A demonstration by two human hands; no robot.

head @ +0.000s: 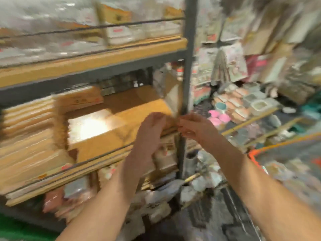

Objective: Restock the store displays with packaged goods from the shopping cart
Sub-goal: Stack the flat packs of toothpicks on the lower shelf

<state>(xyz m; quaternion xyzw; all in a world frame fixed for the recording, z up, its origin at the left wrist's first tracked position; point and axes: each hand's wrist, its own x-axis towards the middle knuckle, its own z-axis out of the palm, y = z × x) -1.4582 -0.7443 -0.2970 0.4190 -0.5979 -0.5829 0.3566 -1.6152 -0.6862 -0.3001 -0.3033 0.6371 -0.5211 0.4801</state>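
Shelving [97, 54] of wood boards on a grey metal frame fills the left and centre of the blurred frame, its upright post [187, 66] running down the middle. Flat tan packets [27, 133] lie stacked at the left of the middle shelf, with a pale box [92, 126] beside them. Right of the post, a lower display [243, 101] holds pink and white packaged goods. An orange-rimmed shopping cart [253, 153] shows at the right edge. Both forearms reach up from the bottom of the frame. The left hand [149, 133] and right hand [194, 127] meet near the post, holding a clear packaged good [171, 94] by its lower edge; the blur hides exactly how the fingers lie.
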